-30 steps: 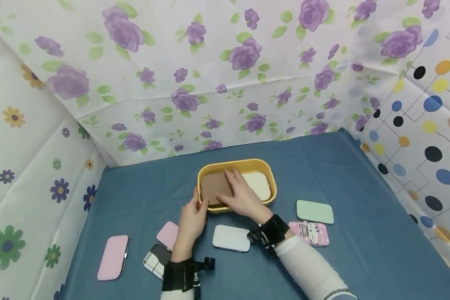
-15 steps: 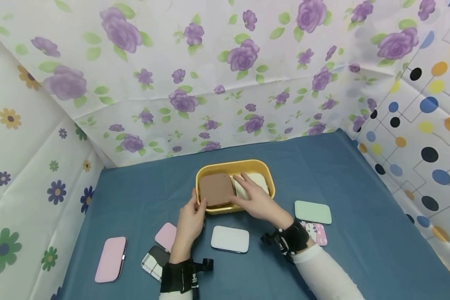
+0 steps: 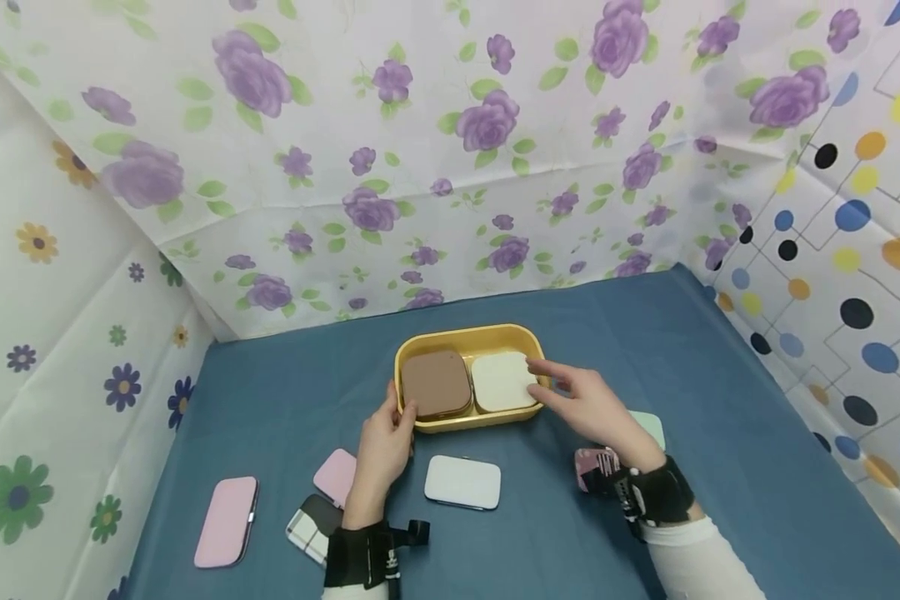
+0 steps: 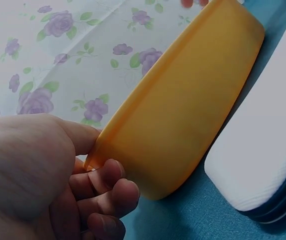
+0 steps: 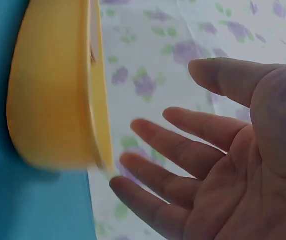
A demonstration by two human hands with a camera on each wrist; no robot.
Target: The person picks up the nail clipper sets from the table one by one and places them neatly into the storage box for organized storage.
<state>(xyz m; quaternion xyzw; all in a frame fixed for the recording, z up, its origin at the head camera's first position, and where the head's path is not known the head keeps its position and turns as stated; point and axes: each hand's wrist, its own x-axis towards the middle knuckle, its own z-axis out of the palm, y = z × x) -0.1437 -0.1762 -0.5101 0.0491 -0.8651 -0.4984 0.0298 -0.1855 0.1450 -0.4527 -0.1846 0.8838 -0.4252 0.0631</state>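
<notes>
A yellow oblong tub [image 3: 450, 424] stands near the back middle of the table. Inside it, a brown square case [image 3: 437, 383] sits on the left and a cream square case [image 3: 504, 382] beside it on the right. My left hand [image 3: 385, 437] grips the tub's left end, pinching the rim between thumb and fingers, as the left wrist view shows. My right hand [image 3: 596, 407] hovers at the right end with its fingers spread. In the right wrist view this hand [image 5: 208, 160] holds nothing, its fingertips near the tub's rim [image 5: 95, 100].
A white flat case [image 3: 462, 482] lies in front of the tub. To the left are a pink case [image 3: 227, 522], a smaller pink one [image 3: 335, 475] and a plaid one [image 3: 311, 527]. A green case [image 3: 648, 427] and a patterned pink case [image 3: 591, 468] are partly hidden by my right arm.
My right hand has left the brown case and moved right, across the cream case to the tub's right end. My left hand keeps its grip on the tub.
</notes>
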